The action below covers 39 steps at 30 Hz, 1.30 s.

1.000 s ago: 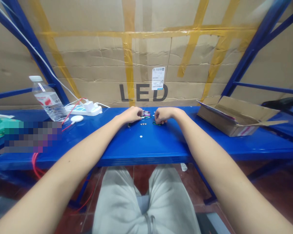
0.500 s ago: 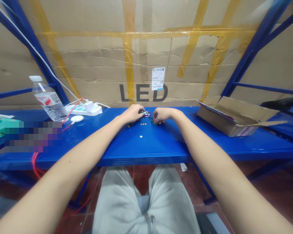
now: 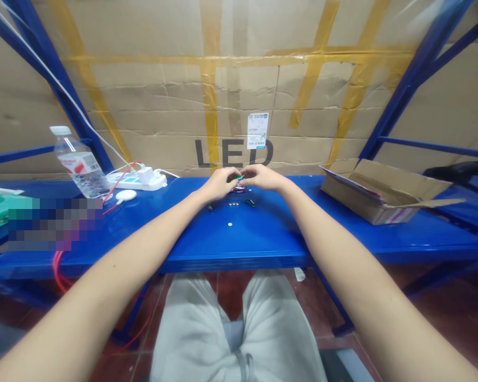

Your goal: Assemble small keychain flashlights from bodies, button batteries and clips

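Observation:
My left hand point(image 3: 220, 183) and my right hand point(image 3: 263, 178) meet over the far middle of the blue table, fingers closed around a small shiny green piece point(image 3: 237, 178). Its kind is too small to make out, and the fingertips partly cover it. Shiny purple pieces point(image 3: 239, 189) lie just below the fingers. Nearer to me is a row of small round metallic pieces point(image 3: 233, 204). To the right of that row rests a dark green elongated piece point(image 3: 250, 202), and to the left a small dark piece point(image 3: 211, 207).
A white round spot point(image 3: 230, 224) shows on the blue table point(image 3: 239, 246). On the left stand a water bottle point(image 3: 79, 164), a white power strip point(image 3: 139, 180) and a white round disc point(image 3: 126, 196) with red cable. An open cardboard box point(image 3: 376, 199) sits right. Large cardboard point(image 3: 163, 116) stands behind.
My right hand has left the dark green piece on the table and moved left and away from me to join my left hand. The green piece now sits between both hands' fingers.

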Each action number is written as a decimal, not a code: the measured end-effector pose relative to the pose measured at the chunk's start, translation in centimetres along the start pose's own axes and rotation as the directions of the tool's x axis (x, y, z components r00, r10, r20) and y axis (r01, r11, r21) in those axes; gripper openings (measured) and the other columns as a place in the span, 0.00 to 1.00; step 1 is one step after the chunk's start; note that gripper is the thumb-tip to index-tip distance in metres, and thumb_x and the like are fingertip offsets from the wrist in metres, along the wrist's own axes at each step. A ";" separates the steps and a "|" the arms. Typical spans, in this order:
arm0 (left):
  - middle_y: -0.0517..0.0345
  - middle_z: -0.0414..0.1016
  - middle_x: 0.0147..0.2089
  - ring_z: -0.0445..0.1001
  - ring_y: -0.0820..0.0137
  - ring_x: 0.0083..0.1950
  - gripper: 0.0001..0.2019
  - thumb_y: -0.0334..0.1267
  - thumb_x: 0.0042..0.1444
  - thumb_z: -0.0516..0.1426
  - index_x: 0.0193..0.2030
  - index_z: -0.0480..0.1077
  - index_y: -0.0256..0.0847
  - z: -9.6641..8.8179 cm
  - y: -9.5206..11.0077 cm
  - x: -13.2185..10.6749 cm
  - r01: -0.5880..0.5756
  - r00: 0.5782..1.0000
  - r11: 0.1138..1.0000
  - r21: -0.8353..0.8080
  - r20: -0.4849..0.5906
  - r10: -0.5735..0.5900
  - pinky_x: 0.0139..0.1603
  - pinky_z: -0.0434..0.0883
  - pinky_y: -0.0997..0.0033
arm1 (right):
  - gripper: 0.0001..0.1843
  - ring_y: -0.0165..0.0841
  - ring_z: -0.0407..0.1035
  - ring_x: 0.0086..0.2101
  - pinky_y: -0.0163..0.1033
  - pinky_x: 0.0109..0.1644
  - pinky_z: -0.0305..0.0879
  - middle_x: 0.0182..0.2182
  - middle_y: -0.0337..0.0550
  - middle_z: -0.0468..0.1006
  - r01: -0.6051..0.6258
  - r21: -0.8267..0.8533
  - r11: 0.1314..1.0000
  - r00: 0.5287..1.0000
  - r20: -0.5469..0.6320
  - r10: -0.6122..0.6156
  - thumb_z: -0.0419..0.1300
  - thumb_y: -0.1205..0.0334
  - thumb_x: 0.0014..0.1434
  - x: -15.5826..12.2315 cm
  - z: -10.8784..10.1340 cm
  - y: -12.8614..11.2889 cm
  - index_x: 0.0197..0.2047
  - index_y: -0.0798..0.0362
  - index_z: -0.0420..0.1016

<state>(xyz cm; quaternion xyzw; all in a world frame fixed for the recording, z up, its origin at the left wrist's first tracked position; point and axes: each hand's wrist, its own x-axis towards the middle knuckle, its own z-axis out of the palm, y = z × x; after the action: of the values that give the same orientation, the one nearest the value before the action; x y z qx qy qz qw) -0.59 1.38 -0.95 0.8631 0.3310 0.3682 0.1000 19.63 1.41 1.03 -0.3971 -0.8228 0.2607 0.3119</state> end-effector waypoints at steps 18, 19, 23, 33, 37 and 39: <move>0.55 0.74 0.34 0.71 0.67 0.36 0.05 0.33 0.62 0.52 0.35 0.68 0.39 -0.4 0.5 -0.1 -0.049 0.998 0.989 0.139 0.053 0.041 0.37 0.63 0.68 | 0.15 0.30 0.70 0.20 0.35 0.23 0.67 0.19 0.40 0.74 -0.112 0.009 0.994 0.994 -0.001 0.112 0.62 0.65 0.63 -0.7 0.6 -1.0 0.26 0.52 0.64; 0.56 0.74 0.33 0.70 0.67 0.36 0.05 0.33 0.62 0.52 0.35 0.68 0.39 -0.3 0.5 0.0 -0.035 0.998 0.990 0.136 0.052 0.028 0.37 0.62 0.68 | 0.15 0.30 0.69 0.20 0.35 0.24 0.66 0.19 0.39 0.74 -0.100 -0.012 0.995 0.995 -0.013 0.100 0.62 0.65 0.62 -0.6 0.7 -0.9 0.25 0.52 0.64; 0.57 0.72 0.31 0.69 0.67 0.35 0.07 0.33 0.60 0.53 0.30 0.67 0.39 -0.1 0.6 0.2 0.086 0.995 0.994 0.071 0.054 -0.089 0.36 0.62 0.68 | 0.13 0.30 0.68 0.20 0.35 0.25 0.63 0.17 0.37 0.71 -0.055 -0.094 0.994 0.998 -0.043 0.051 0.61 0.65 0.60 -0.5 1.1 -0.5 0.25 0.52 0.64; 0.62 0.59 0.20 0.50 0.79 0.17 0.08 0.29 0.54 0.53 0.25 0.61 0.39 -1.1 1.6 0.2 0.625 0.779 0.642 -0.444 0.410 -0.474 0.20 0.46 0.73 | 0.06 0.31 0.65 0.28 0.36 0.34 0.55 0.21 0.38 0.73 0.148 -0.365 0.919 0.980 -0.074 -0.187 0.57 0.69 0.55 -0.5 1.1 -1.1 0.29 0.56 0.76; 0.60 0.61 0.23 0.51 0.80 0.17 0.07 0.29 0.54 0.53 0.26 0.63 0.37 -1.3 1.8 0.1 0.670 0.741 0.566 -0.481 0.481 -0.468 0.19 0.46 0.75 | 0.06 0.31 0.66 0.29 0.35 0.35 0.55 0.22 0.39 0.74 0.133 -0.391 0.911 0.984 -0.062 -0.170 0.58 0.71 0.55 -0.4 1.0 -1.1 0.30 0.56 0.76; 0.59 0.62 0.24 0.52 0.80 0.18 0.07 0.31 0.54 0.54 0.25 0.64 0.37 -1.3 1.9 0.2 0.651 0.756 0.609 -0.454 0.461 -0.465 0.19 0.46 0.75 | 0.05 0.30 0.66 0.27 0.35 0.33 0.56 0.21 0.38 0.74 0.073 -0.366 0.928 0.993 -0.054 -0.100 0.58 0.71 0.56 -0.4 0.9 -0.8 0.29 0.56 0.75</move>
<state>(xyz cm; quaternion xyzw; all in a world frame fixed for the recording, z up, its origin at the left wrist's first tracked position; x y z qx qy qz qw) -0.46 -0.05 0.92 0.6829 0.4358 0.2671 0.5219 18.79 0.48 0.87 -0.4203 -0.8618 0.0753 0.2738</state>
